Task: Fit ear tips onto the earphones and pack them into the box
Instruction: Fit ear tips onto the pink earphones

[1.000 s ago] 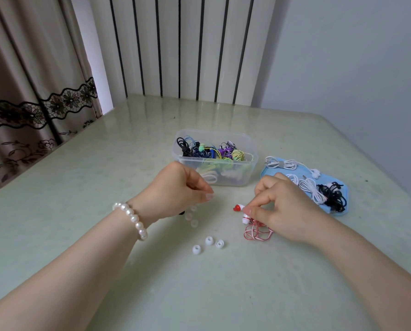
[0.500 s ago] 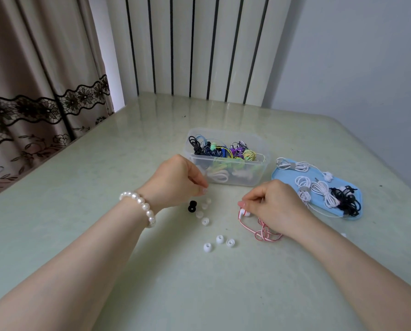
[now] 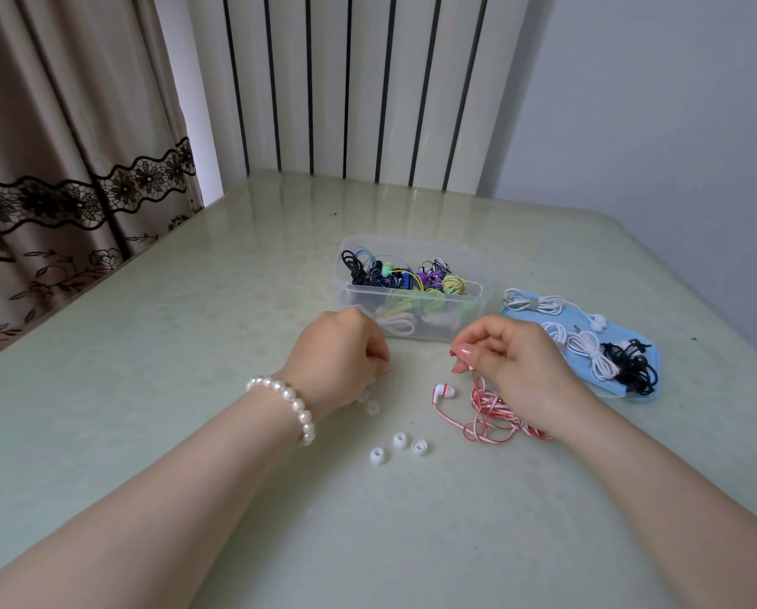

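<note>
Right hand (image 3: 506,360) pinches red-white earphone cable (image 3: 484,408) — fingers curled.

Red-white earphones (image 3: 484,408) beside white ear tips (image 3: 400,441)

Checked whole frame for writing: find none I can read. Clear plastic box (image 3: 411,296) with coloured earphone bundles: no label, no brand on walls that I can make out. Flat light-blue lid (image 3: 640,345) under white and black cables: no print seen. Red-and-white striped earphones (image 3: 444,391): no marking legible. Small white silicone ear tips (image 3: 400,440): plain. Pale green glossy table (image 3: 148,389): no signs, no numbers.
</note>
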The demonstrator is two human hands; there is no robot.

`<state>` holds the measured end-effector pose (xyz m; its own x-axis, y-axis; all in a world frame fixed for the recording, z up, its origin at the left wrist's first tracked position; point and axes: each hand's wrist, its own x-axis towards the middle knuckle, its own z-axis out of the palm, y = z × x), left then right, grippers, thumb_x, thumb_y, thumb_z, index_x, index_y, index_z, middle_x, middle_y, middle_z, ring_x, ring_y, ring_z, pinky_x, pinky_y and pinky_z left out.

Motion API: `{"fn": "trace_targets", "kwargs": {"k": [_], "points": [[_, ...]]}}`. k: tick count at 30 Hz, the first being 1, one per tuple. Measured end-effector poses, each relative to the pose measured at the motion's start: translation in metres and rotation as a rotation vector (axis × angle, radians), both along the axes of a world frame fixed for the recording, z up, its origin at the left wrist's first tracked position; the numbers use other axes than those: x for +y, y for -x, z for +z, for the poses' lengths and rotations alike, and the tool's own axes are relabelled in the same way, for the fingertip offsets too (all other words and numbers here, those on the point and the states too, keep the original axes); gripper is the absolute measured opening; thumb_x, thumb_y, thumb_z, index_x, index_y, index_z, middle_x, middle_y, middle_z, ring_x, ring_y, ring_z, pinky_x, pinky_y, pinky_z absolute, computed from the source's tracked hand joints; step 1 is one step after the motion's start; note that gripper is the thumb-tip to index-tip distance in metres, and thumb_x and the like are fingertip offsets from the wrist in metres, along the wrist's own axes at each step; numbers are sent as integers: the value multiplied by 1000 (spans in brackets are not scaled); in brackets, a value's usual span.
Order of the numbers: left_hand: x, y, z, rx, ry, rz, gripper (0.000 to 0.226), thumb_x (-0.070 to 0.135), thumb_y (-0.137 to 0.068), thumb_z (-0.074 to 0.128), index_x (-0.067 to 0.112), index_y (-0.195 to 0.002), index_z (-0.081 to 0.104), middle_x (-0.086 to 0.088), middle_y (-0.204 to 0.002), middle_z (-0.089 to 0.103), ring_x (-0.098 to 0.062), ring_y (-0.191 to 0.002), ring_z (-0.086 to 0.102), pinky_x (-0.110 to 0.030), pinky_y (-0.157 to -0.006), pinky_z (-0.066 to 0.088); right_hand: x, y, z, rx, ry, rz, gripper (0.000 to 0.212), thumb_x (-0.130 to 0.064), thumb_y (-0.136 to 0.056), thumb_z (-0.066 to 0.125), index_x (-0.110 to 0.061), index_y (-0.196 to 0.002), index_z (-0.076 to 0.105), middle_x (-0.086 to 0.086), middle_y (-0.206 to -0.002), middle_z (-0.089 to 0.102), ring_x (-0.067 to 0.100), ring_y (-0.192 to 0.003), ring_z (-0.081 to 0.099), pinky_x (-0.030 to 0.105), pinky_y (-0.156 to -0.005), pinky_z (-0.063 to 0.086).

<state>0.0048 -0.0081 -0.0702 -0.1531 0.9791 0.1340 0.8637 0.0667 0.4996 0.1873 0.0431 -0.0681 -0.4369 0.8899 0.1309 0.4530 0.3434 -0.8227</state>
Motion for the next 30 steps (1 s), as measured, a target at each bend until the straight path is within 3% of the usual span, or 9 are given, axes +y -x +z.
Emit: {"fn": "trace_targets", "kwargs": {"k": [2, 4, 7, 9, 13, 16, 19, 23, 30], "points": [[0, -2, 3, -110, -62, 36, 8, 11, -79, 67, 18, -77, 70, 11, -55, 57, 0, -47, 54, -16, -53, 43, -5, 0, 5, 128, 56, 17, 20, -2, -82, 63, -19, -74, 61, -2, -60, 66, 14, -65, 63, 26, -68, 47], [-1, -7, 8, -481, -75, 32, 9, 5, -77, 71, 13, -74, 69, 9, -55, 60, 3, -41, 50, -13, -48, 44, -11, -1, 11, 246, 101, 17, 18, 0, -75, 69, -16, -77, 61, -3, -55, 66, 8, -59, 63, 18, -66, 48], [-8, -19, 15, -1131, 3, -46, 13, -10, -76, 64, 3, -73, 65, -2, -58, 65, -7, -53, 64, -18, -57, 53, -17, -4, 18, 331, 126, -7, 18, 1, -67, 74, -13, -76, 65, -2, -61, 69, 5, -57, 62, 10, -61, 48], [-12, -27, 16, -1344, 94, -72, 12, -11, -77, 59, -1, -74, 65, -6, -61, 68, -11, -57, 67, -17, -57, 54, -19, -5, 21, 376, 158, -11, 16, 2, -66, 74, -10, -75, 67, -3, -60, 70, 3, -56, 63, 9, -58, 47], [-14, -38, 12, -1498, 213, -18, 12, -5, -78, 58, 4, -73, 65, -6, -65, 70, -10, -56, 67, -17, -51, 51, -20, -8, 21, 446, 195, -4, 11, -10, -65, 71, -11, -76, 70, 0, -61, 70, 7, -56, 62, 13, -56, 48], [-15, -41, 11, -1598, 234, -1, 11, -2, -72, 61, 5, -67, 67, -8, -66, 70, -10, -56, 67, -16, -51, 53, -21, -7, 19, 539, 255, 21, 22, -22, -59, 67, -11, -78, 70, 1, -60, 69, 10, -56, 61, 14, -54, 46], [-14, -41, 10, -1670, 251, -31, 10, 3, -62, 61, 4, -65, 71, -10, -70, 71, -11, -59, 68, -19, -57, 54, -21, -6, 16, 565, 286, 25, 25, -21, -59, 66, -10, -81, 70, 1, -63, 70, 9, -57, 62, 14, -55, 47], [-14, -41, 9, -1703, 260, -51, 20, -2, -65, 58, -2, -82, 69, -12, -77, 72, -13, -65, 70, -22, -66, 55, -20, -6, 15, 529, 254, 25, 14, -14, -69, 64, -15, -82, 70, 0, -65, 71, 7, -60, 62, 15, -59, 48], [-14, -39, 8, -1703, 221, 11, 15, -7, -78, 54, 2, -81, 67, -10, -70, 70, -13, -60, 68, -20, -56, 56, -23, -7, 20, 446, 151, 56, 19, 2, -77, 63, -16, -78, 69, -6, -60, 69, 3, -57, 61, 13, -56, 48]]}}
